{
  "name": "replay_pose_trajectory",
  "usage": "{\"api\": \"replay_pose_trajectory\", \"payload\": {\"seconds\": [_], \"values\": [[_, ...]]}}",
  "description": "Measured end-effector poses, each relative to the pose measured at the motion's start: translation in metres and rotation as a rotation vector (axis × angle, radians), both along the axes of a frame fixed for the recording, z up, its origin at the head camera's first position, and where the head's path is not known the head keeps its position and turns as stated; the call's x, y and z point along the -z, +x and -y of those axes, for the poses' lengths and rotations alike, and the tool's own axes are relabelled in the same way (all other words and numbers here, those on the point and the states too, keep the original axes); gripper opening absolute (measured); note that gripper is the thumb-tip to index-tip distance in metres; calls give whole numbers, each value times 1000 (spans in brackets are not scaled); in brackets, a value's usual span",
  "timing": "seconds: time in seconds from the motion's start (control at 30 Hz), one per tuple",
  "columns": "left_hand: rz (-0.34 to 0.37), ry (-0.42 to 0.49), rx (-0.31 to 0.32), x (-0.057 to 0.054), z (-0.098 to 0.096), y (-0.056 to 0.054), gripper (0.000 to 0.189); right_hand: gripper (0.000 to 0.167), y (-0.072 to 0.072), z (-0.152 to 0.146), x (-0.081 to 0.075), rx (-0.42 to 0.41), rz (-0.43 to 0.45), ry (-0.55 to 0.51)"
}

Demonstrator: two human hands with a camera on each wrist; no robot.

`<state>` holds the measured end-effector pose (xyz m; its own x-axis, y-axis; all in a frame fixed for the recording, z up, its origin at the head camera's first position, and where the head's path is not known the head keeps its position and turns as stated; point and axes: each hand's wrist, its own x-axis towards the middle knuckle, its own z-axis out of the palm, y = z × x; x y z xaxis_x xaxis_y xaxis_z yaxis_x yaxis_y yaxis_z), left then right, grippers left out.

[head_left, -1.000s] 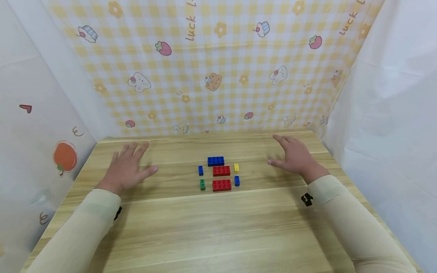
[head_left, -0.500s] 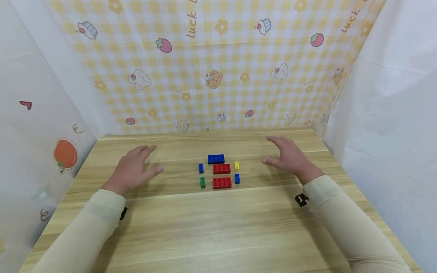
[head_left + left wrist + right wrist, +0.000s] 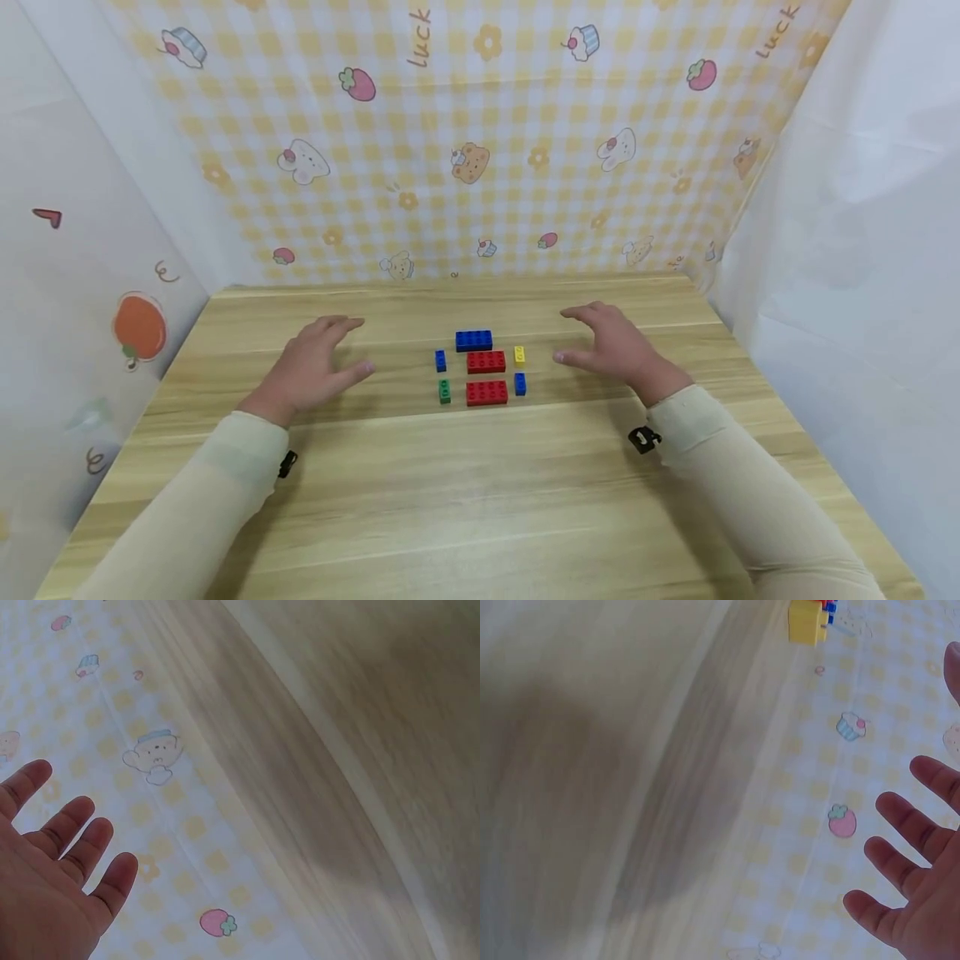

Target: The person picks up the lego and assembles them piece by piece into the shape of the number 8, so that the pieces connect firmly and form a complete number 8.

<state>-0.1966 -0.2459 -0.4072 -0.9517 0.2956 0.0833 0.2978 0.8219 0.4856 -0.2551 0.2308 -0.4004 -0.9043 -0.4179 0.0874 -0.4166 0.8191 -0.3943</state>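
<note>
Empty left hand (image 3: 306, 373), loose bricks (image 3: 486, 362), empty right hand (image 3: 618, 352).
Held with fingers extended, apart from the bricks. Lying on the table (image 3: 465, 500), left to right: small blue brick (image 3: 440, 361) behind green brick (image 3: 444, 392); big blue brick (image 3: 473, 341) behind two red bricks (image 3: 487, 393); yellow brick (image 3: 519, 357) behind second small blue brick (image 3: 520, 384).

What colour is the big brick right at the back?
The big brick is blue; the head view shows it best.
</note>
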Motion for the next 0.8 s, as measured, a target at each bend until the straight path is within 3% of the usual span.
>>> {"api": "replay_pose_trajectory", "payload": {"seconds": [0.37,0.8], "values": [[51,14,6,2,-23,0,83,70,10,28,8,-68,24,-19],[62,11,29,5,-42,-4,76,46,13,56,15,-132,64,27]]}}
